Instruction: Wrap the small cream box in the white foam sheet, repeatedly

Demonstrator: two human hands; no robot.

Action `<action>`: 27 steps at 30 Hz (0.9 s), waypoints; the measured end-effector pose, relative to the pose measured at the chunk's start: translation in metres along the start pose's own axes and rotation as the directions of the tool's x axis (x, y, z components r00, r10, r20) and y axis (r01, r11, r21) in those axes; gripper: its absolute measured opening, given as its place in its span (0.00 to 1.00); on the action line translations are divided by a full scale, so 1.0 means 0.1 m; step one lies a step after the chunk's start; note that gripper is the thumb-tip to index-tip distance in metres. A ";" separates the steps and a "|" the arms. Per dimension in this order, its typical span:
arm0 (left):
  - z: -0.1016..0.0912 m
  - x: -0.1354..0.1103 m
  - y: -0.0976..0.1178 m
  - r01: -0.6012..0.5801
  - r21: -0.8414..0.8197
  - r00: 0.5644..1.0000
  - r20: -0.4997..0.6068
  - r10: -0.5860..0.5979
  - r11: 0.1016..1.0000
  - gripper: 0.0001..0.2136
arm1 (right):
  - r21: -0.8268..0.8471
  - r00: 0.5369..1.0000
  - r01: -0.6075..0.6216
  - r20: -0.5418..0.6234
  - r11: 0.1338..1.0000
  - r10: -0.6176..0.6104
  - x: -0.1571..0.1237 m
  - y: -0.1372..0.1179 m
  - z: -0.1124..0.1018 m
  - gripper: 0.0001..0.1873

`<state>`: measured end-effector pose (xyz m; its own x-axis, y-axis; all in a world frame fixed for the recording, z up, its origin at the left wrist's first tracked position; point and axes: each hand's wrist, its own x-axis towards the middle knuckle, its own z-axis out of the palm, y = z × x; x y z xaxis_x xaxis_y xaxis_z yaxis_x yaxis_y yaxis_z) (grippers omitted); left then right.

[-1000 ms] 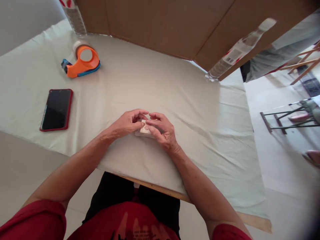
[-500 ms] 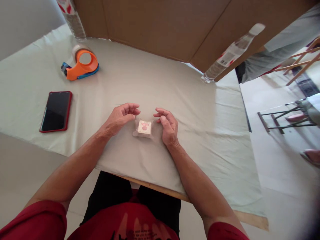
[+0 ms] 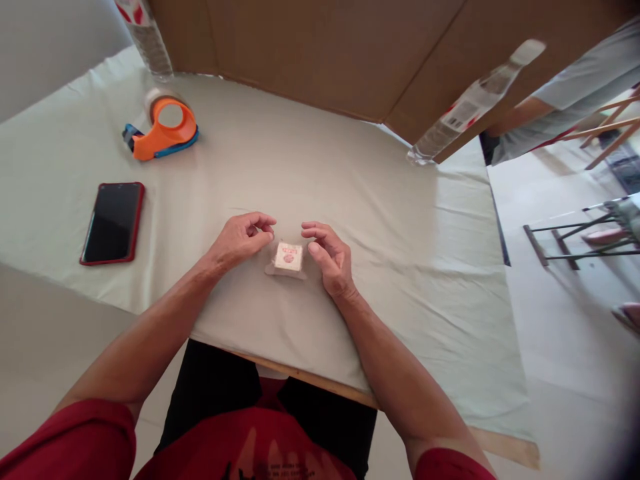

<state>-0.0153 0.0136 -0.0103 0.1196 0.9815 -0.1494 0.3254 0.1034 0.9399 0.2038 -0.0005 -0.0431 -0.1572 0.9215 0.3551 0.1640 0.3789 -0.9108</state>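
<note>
A small square packet [image 3: 288, 257] in clear wrap, white with a red mark on top, lies on the pale cloth of the table [image 3: 350, 200] between my hands. My left hand [image 3: 240, 240] rests just left of it, fingers loosely curled and holding nothing. On the packet's right side sits my right hand [image 3: 330, 257], its fingers bent and apart, thumb close to the packet but not gripping it.
An orange tape dispenser [image 3: 165, 127] and a red-cased phone [image 3: 113, 222] lie at the left. Two plastic bottles [image 3: 145, 37] [image 3: 467, 107] stand by a large cardboard box [image 3: 350, 47] at the back. Another person's arm [image 3: 520, 113] shows at the far right.
A second ago both hands were pinching the packet together. They let go and drew apart, leaving it flat on the cloth, and have since crept slightly back toward it.
</note>
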 end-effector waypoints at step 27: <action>-0.02 -0.04 0.05 -0.075 0.113 0.976 0.210 0.050 0.991 0.28 | 0.088 0.969 -0.103 0.233 0.991 0.080 0.07 0.06 -0.09 0.22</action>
<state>-0.0162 0.0106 -0.0040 0.3305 0.9296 -0.1633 0.4191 0.0105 0.9079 0.2127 0.0087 -0.0438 -0.3661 0.9037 0.2222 0.0928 0.2730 -0.9575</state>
